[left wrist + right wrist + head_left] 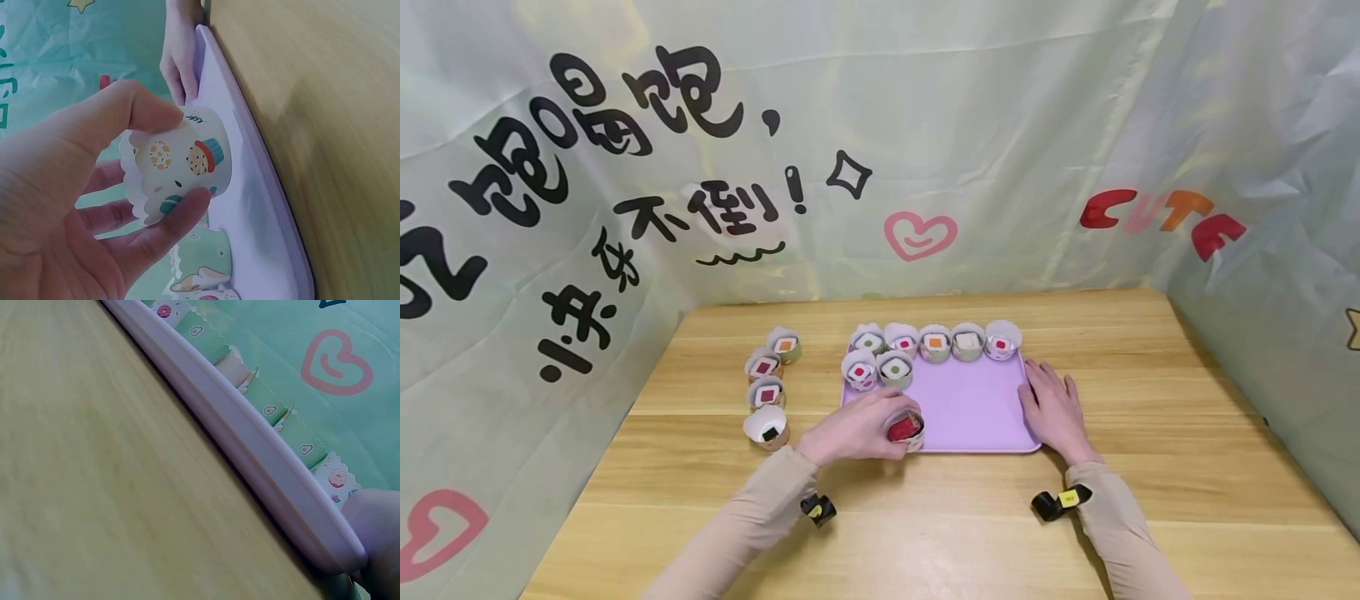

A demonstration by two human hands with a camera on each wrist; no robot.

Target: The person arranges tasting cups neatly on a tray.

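Observation:
In the head view my left hand [868, 425] holds a small paper baking cup [907, 429] with something red inside, over the tray's front left part. The left wrist view shows the cup's [178, 165] cupcake print and scalloped rim between my thumb and fingers, its base towards the lilac tray [250, 187]. My right hand [1056, 408] rests along the right edge of the tray [977, 408], fingers stretched out. Several paper cups [936, 342] stand in a back row on the tray. Two more, one of them a green-dot cup [895, 368], stand before them at the left.
Left of the tray several more cups [765, 392] form a column on the wooden table [700, 500]; the nearest is a white cup [767, 427] with a dark piece inside. A printed cloth [985, 150] hangs behind and at both sides.

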